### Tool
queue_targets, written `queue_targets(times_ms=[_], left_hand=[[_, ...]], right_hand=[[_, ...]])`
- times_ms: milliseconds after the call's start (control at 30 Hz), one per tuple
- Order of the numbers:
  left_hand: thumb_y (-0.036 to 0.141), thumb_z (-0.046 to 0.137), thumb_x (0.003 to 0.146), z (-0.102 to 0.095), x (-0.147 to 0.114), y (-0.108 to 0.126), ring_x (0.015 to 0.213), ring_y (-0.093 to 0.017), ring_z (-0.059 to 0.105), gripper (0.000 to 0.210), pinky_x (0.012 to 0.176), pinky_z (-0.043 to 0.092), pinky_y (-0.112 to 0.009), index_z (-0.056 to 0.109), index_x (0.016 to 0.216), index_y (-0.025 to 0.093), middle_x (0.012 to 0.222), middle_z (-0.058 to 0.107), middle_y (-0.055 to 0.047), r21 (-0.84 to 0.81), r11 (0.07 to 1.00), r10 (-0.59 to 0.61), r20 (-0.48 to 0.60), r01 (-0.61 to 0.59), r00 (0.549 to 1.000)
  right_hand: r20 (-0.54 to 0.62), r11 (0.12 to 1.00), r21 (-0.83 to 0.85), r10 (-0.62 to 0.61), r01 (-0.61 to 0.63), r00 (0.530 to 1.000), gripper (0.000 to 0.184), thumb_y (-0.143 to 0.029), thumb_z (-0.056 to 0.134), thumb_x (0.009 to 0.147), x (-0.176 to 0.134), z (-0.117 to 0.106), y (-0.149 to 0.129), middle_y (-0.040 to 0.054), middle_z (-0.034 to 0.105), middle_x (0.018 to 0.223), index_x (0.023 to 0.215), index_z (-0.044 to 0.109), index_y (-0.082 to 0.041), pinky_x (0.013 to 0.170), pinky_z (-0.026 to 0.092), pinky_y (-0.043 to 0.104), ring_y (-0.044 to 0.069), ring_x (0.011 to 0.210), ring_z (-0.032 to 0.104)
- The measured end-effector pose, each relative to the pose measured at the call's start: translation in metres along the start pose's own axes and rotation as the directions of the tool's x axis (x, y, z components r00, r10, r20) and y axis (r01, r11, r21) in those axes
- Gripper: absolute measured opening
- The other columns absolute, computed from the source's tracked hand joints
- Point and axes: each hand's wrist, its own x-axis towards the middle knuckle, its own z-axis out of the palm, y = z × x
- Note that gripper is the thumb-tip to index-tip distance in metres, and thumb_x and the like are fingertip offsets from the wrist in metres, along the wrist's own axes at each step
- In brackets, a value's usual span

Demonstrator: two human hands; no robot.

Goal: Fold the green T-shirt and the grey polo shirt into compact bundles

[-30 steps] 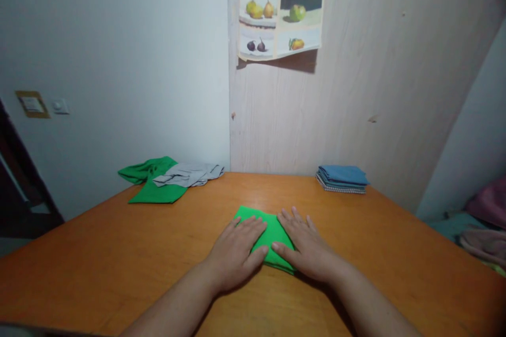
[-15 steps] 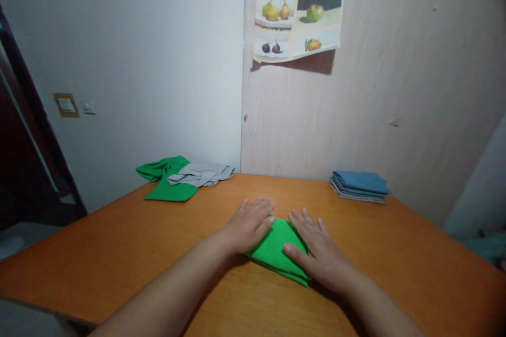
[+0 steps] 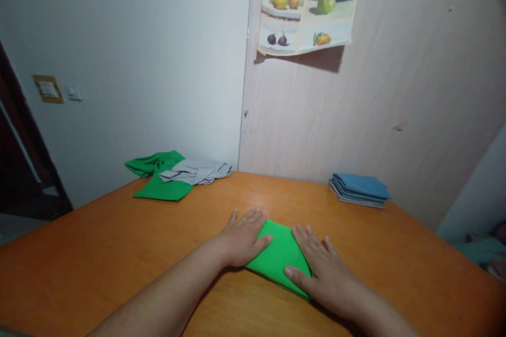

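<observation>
While left hand (image 3: 243, 240) and right hand (image 3: 326, 272) are resting flat, fingers outstretched, gripping nothing, I'm noting green cloth (image 3: 278, 253) layers lying closer together than before, apparently flattening.

An orange-brown table (image 3: 98, 253) with a smooth, faintly marked top. Near its middle lies a bright green cloth (image 3: 281, 253), folded into a flat, four-sided packet. Toward 11 o'clock, near the far edge, a darker green cloth (image 3: 164, 188) lies rumpled, a crumpled grey cloth (image 3: 196, 171) partly over it. Toward 1 o'clock sits a neat stack of folded cloths (image 3: 359, 187), blue on top, checked at the bottom.
</observation>
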Motion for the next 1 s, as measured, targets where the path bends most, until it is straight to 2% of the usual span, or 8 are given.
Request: queue_targets(times_ms=[233,333,467,633,733,833,1000], left_hand=[[0.061,0.030,0.100,0.002,-0.001,-0.005,0.152,-0.031,0.017,0.067,0.118,0.013,-0.065,0.033,0.156,0.024,0.163,0.027,-0.010,-0.056,0.998,-0.011,-0.039,0.009,0.999],[0.057,0.031,0.100,0.000,-0.001,-0.011,0.151,-0.032,0.023,0.062,0.117,0.014,-0.066,0.036,0.154,0.026,0.163,0.030,-0.008,-0.097,0.995,-0.031,-0.038,0.027,0.999],[0.053,0.038,0.098,-0.002,0.001,-0.014,0.144,-0.032,0.036,0.056,0.116,0.017,-0.067,0.045,0.147,0.026,0.155,0.044,-0.009,-0.117,0.993,-0.041,-0.082,0.031,0.996],[0.055,0.045,0.093,-0.007,0.000,-0.013,0.127,-0.035,0.051,0.049,0.113,0.022,-0.066,0.060,0.129,0.024,0.134,0.060,-0.012,-0.059,0.995,-0.092,-0.185,0.082,0.978],[0.056,0.043,0.094,-0.009,0.004,-0.018,0.113,-0.034,0.059,0.046,0.107,0.035,-0.058,0.067,0.114,0.022,0.117,0.067,-0.012,-0.049,0.991,-0.135,-0.247,0.127,0.960],[0.047,0.042,0.096,-0.008,0.010,-0.026,0.100,-0.029,0.063,0.039,0.091,0.047,-0.042,0.070,0.101,0.020,0.105,0.069,-0.011,-0.129,0.984,-0.154,-0.253,0.124,0.955],[0.041,0.041,0.097,-0.003,0.019,-0.035,0.090,-0.023,0.063,0.036,0.079,0.046,-0.030,0.067,0.087,0.018,0.096,0.071,-0.009,-0.332,0.938,-0.178,-0.220,0.098,0.959]], right_hand=[[-0.032,1.000,-0.002,0.012,-0.012,0.999,0.084,-0.070,0.046,0.090,0.000,0.000,0.004,0.0045,0.021,0.164,0.159,0.018,-0.030,0.122,0.007,0.064,0.034,0.152,0.013],[-0.034,0.999,-0.007,0.042,-0.042,0.999,0.085,-0.071,0.046,0.090,0.001,-0.004,0.003,0.0048,0.023,0.164,0.158,0.020,-0.030,0.122,0.007,0.063,0.033,0.152,0.012],[-0.018,0.997,-0.027,0.066,-0.066,0.998,0.084,-0.073,0.043,0.090,0.005,-0.007,0.007,0.0044,0.021,0.164,0.158,0.021,-0.030,0.122,0.008,0.062,0.032,0.153,0.009],[-0.053,0.994,-0.034,0.100,-0.102,0.994,0.084,-0.074,0.042,0.090,0.015,-0.011,0.022,0.0075,0.021,0.164,0.158,0.023,-0.028,0.121,0.011,0.065,0.033,0.153,0.009],[-0.080,0.990,-0.039,0.132,-0.135,0.988,0.084,-0.074,0.041,0.090,0.020,-0.015,0.027,0.0093,0.024,0.163,0.157,0.029,-0.025,0.121,0.012,0.064,0.032,0.153,0.011],[-0.173,0.995,-0.045,0.079,-0.088,0.982,0.078,-0.071,0.040,0.093,0.027,-0.021,0.019,0.0101,0.028,0.162,0.154,0.038,-0.023,0.122,0.013,0.061,0.031,0.152,0.015],[-0.254,0.996,-0.039,-0.093,0.086,0.963,0.072,-0.066,0.038,0.096,0.049,-0.027,-0.016,0.0105,0.034,0.160,0.153,0.040,-0.022,0.122,0.019,0.058,0.030,0.151,0.022]])
